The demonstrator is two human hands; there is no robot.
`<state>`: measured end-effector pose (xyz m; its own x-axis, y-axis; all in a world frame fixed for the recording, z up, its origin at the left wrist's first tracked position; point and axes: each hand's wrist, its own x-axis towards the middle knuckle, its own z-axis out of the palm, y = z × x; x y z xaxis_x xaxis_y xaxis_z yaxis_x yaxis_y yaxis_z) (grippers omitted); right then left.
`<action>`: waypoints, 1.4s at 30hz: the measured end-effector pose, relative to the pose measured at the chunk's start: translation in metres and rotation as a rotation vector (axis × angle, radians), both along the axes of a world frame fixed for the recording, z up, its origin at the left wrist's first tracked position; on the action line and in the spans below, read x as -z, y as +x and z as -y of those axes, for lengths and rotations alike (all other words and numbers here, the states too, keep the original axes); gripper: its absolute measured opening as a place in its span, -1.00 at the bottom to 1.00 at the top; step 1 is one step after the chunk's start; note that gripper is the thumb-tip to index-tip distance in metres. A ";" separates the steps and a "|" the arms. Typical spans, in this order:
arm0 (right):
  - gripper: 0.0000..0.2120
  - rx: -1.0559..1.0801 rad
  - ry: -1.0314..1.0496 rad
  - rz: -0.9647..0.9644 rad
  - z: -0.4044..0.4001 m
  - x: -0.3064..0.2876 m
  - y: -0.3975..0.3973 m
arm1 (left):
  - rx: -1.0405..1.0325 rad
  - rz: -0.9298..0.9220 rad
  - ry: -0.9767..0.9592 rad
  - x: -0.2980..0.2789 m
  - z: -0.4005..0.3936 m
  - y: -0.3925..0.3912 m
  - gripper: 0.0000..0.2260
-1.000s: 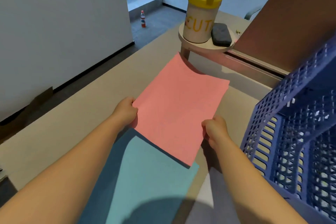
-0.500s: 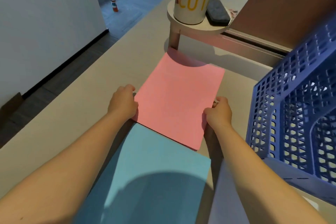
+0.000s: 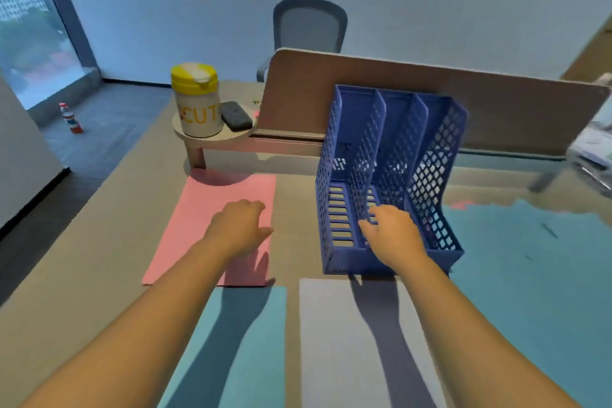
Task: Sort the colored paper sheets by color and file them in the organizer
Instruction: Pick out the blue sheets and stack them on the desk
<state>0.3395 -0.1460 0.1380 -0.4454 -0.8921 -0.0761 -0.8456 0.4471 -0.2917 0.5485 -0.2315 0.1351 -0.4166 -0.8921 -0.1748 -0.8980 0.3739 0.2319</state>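
Beige desk surface [image 3: 99, 258] shows as a bare strip along its left edge. Nearest lie a teal sheet [image 3: 251, 358] and a pale lavender sheet [image 3: 334, 341], side by side, a narrow gap between them. Beyond, the left hand [image 3: 236, 228] hovers loose-fingered over the pink sheet [image 3: 195, 222], holding nothing; the right hand [image 3: 394, 235], fingers spread, reaches at the front of the blue mesh organizer [image 3: 427, 159]. More teal paper [image 3: 530, 275] spreads right. Farther: a yellow-lidded canister [image 3: 197, 99] and a divider panel [image 3: 496, 109].
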 end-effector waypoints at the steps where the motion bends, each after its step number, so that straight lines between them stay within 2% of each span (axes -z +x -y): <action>1: -0.75 0.040 -0.003 -0.010 -0.015 -0.004 -0.014 | 0.035 -0.017 -0.004 -0.004 -0.007 -0.015 -0.54; 4: -0.81 0.159 0.008 -0.032 -0.059 -0.012 -0.055 | 0.133 -0.037 -0.005 -0.015 -0.028 -0.061 -0.56; 7: -0.61 0.240 0.030 -0.035 -0.102 -0.012 -0.096 | 0.213 -0.043 0.010 -0.019 -0.053 -0.107 -0.62; 9: -0.56 0.276 0.038 -0.021 -0.128 -0.011 -0.124 | 0.258 -0.025 0.002 -0.019 -0.070 -0.139 -0.64; 13: -0.54 0.315 0.061 0.024 -0.176 -0.001 -0.185 | 0.325 0.018 0.008 -0.012 -0.108 -0.207 -0.63; 22: -0.51 0.323 0.185 0.103 -0.268 0.035 -0.327 | 0.336 0.075 0.150 0.039 -0.193 -0.353 -0.54; 30: -0.43 0.371 0.301 0.129 -0.273 0.099 -0.401 | 0.287 0.117 0.239 0.097 -0.198 -0.423 -0.59; 34: -0.28 0.558 0.400 0.152 -0.266 0.128 -0.430 | 0.253 0.072 0.217 0.126 -0.189 -0.453 -0.41; 37: -0.21 0.666 0.409 0.222 -0.260 0.141 -0.447 | 0.220 0.135 0.183 0.141 -0.174 -0.469 -0.34; 42: -0.20 0.641 0.416 0.245 -0.227 0.151 -0.461 | 0.226 0.184 0.232 0.153 -0.154 -0.483 -0.34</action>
